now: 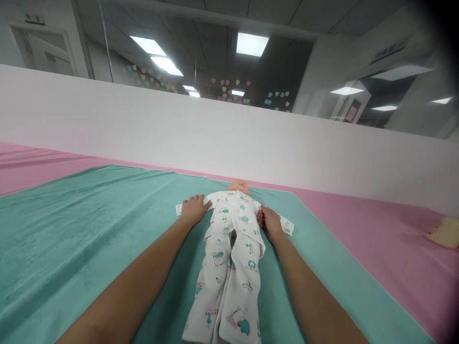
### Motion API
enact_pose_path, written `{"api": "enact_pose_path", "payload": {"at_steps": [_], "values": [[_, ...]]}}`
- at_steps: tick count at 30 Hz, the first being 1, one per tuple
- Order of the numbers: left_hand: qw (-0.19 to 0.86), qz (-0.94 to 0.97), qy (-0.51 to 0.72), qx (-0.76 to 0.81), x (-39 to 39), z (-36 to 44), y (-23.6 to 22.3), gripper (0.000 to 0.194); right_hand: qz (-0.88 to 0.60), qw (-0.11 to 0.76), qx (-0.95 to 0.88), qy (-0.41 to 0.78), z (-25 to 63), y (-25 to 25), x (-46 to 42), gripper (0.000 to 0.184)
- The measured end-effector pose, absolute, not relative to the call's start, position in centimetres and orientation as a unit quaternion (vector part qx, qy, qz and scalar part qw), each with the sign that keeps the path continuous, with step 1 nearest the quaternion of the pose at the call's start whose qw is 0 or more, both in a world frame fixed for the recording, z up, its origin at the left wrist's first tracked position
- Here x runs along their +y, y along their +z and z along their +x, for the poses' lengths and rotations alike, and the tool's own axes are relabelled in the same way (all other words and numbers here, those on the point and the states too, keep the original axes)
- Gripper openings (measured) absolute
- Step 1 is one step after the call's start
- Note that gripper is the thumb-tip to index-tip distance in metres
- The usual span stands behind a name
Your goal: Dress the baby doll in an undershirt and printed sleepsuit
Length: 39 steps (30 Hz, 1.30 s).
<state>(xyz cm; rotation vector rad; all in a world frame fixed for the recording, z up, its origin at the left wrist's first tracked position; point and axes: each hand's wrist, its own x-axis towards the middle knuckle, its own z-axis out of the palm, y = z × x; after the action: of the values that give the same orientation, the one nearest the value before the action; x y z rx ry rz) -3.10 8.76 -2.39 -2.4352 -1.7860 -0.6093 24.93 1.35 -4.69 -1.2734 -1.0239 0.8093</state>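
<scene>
A baby doll (238, 187) lies on its back in a white printed top (234, 215) and matching trousers (229, 286), feet toward me, on a teal towel (89, 229). My left hand (193, 209) lies on the doll's outstretched sleeve on the left, fingers curled over the cloth. My right hand (268, 222) rests on the sleeve on the right, close to the doll's side, fingers bent and pinching the fabric.
The towel covers a pink sheet (376, 239) on a bed or table. A white panel (229, 138) runs behind it. A pale yellow object (444, 232) lies at the far right edge on the sheet.
</scene>
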Motion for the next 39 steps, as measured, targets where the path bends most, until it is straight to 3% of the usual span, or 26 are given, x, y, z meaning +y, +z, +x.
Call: {"api": "enact_pose_path", "payload": {"at_steps": [8, 12, 16, 23, 29, 39], "values": [[0.047, -0.786, -0.16, -0.595, 7.1, -9.5, -2.6, 0.041, -0.709, 0.558, -0.378, 0.209, 29.9, -4.4, -4.8, 0.027], [0.079, -0.777, -0.201, -0.591, 4.1, -10.9, -1.7, 0.038, -0.743, 0.507, -0.406, 0.161, 29.6, -3.3, -8.3, 0.032], [0.034, -0.871, -0.206, -0.444, -1.3, -9.5, -1.1, 0.035, -0.687, 0.375, -0.594, 0.187, 24.5, -2.9, -10.6, 0.042], [-0.077, -0.901, -0.209, -0.371, -6.6, -7.6, -0.1, 0.039, -0.648, 0.376, -0.622, 0.229, 19.8, -2.3, -11.5, 0.04], [-0.093, -0.929, -0.186, -0.307, -6.5, -7.9, -0.1, 0.035, -0.603, 0.291, -0.693, 0.268, 20.6, -0.6, -12.2, 0.04], [-0.077, -0.948, -0.174, -0.254, -11.1, -8.5, -0.5, 0.031, -0.505, 0.119, -0.85, 0.089, 15.7, 1.0, -17.0, 0.04]]}}
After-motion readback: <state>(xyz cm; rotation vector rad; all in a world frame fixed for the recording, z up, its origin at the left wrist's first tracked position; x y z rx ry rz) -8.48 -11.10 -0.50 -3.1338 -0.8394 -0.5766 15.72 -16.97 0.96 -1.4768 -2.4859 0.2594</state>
